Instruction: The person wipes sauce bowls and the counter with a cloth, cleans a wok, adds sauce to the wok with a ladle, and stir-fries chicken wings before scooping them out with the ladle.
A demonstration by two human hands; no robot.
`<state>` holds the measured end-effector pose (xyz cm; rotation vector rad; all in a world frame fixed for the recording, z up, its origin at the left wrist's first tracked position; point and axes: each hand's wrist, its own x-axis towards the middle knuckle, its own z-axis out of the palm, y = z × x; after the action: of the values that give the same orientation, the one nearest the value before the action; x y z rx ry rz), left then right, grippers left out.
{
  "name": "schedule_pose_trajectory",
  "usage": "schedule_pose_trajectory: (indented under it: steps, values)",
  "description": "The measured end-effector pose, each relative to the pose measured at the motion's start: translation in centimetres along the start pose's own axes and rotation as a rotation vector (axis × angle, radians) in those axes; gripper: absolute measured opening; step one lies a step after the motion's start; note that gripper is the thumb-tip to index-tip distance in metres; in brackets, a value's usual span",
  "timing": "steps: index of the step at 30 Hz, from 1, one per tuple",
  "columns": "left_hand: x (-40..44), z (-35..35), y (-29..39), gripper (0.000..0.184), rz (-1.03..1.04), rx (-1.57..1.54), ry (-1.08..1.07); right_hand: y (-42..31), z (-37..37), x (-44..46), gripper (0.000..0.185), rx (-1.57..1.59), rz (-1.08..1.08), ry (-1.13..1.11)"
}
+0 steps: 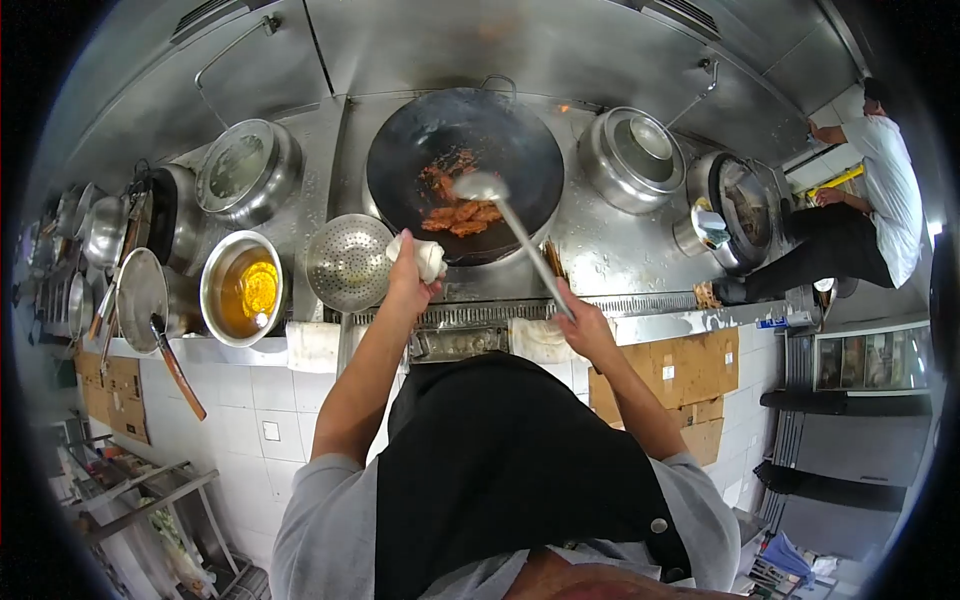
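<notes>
My left hand (pixel 408 280) is closed on a folded white cloth (pixel 430 260) at the near left rim of a black wok (pixel 400 165). Whether the cloth grips a wok handle is hidden. With my right hand (pixel 586 328) I hold the long handle of a metal ladle (pixel 482 187). Its slightly blurred bowl is inside the wok, over reddish-brown pieces of food (pixel 462 216). Some of the food lies in crumbs farther up the wok's wall. Just left of my left hand rests a round perforated strainer (pixel 350 262), its handle pointing toward me.
Left of the strainer stands a metal pot (pixel 212 290) of yellow oil. Lidded steel pots (pixel 250 212) (pixel 610 185) flank the wok. A wooden-handled pan (pixel 140 285) juts over the counter's front edge. At far right, a person in a white shirt (pixel 893 190) leans by the counter.
</notes>
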<state>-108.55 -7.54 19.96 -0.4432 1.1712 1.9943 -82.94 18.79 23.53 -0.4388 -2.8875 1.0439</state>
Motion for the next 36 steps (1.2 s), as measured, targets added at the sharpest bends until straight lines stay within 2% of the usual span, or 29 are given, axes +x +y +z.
schedule_pose_trajectory:
  steps: [2,3,4,6,7,8,10,11,12,14,15,17,20,22,23,24,26,27,28,30,31,32,34,36]
  values:
    - [1.4,1.3,0.2,0.040,-0.015,0.074,0.136,2.1,0.0,-1.4,0.073,-0.008,0.058,0.074]
    - [2.5,1.1,-0.1,0.028,0.001,0.048,0.104,2.7,0.0,-2.1,0.071,-0.009,0.114,0.150]
    - [3.2,0.8,-1.0,0.028,-0.001,0.047,0.100,3.2,-0.1,-3.0,0.071,-0.013,0.115,0.152]
    - [2.4,1.8,-1.8,0.019,-0.025,0.150,0.172,3.5,-0.1,-4.2,0.071,0.066,-0.161,0.205]
    - [0.6,3.0,-1.8,0.015,-0.013,0.130,0.156,-2.6,-4.2,-5.1,0.071,0.387,0.327,-0.174]
    - [0.5,3.2,-2.4,0.015,-0.024,0.138,0.164,-4.2,-5.5,-5.4,0.071,0.396,0.339,-0.179]
    - [1.2,3.1,-3.3,0.011,0.022,0.107,0.166,-5.2,-7.1,-4.1,0.073,0.505,0.349,-0.460]
    - [2.2,2.5,-3.8,0.014,0.039,0.087,0.126,-5.6,-7.4,-2.4,0.073,0.323,0.274,-0.481]
    - [2.1,2.0,-4.1,0.014,0.037,0.097,0.129,-5.7,-6.5,-0.7,0.074,0.208,0.166,-0.412]
    - [1.6,1.2,-4.3,0.007,0.110,0.041,0.154,1.1,-1.6,3.1,0.074,0.103,-0.243,-0.121]
    - [0.8,-0.6,-4.9,0.005,0.161,0.017,0.043,0.7,-1.7,3.7,0.074,0.106,-0.251,-0.107]
    - [-1.8,-3.5,-7.6,0.007,0.274,0.021,0.062,-2.0,-2.2,4.8,0.075,0.019,0.027,-0.071]
    - [-7.3,-6.3,-10.3,0.007,0.159,0.068,0.174,-4.2,-3.2,2.1,0.076,0.104,0.038,-0.081]
    - [-8.1,-6.4,-10.7,0.006,0.144,0.034,0.191,-2.8,-3.1,-0.5,0.078,0.256,-0.284,-0.012]
    - [-9.5,-3.6,-8.5,0.007,0.119,0.002,0.203,-5.9,-6.2,-2.2,0.075,0.404,0.100,-0.327]
    - [-11.0,0.0,-5.6,0.009,0.086,-0.030,0.219,-5.8,-6.6,-3.0,0.075,0.400,0.096,-0.345]
    - [-7.8,2.4,-3.2,0.012,0.145,0.024,0.232,-5.2,-7.6,-3.5,0.073,0.703,0.196,-0.537]
    - [-5.8,2.7,-2.4,0.012,0.130,0.012,0.173,-3.6,-7.1,-2.7,0.072,0.679,0.178,-0.563]
    - [-2.5,1.8,-2.1,0.013,0.069,0.045,0.007,-3.4,-7.2,-1.3,0.072,0.602,0.187,-0.584]
    - [-1.0,2.4,-2.3,0.010,0.054,0.068,0.099,-3.2,-6.8,1.9,0.074,0.333,0.092,-0.506]
    - [0.1,1.5,-3.3,0.008,0.096,0.031,0.082,-1.6,-5.0,3.4,0.074,0.212,-0.054,-0.350]
    - [0.3,0.2,-4.6,0.007,0.140,-0.005,0.064,-1.3,-4.0,4.6,0.074,0.205,-0.062,-0.340]
    - [-2.3,-1.5,-6.3,0.006,0.234,0.009,0.069,-1.5,-2.2,5.9,0.074,-0.062,-0.075,-0.107]
    - [-3.6,-4.0,-8.3,0.007,0.193,0.015,0.096,-2.2,-1.0,5.1,0.080,-0.070,-0.049,-0.006]
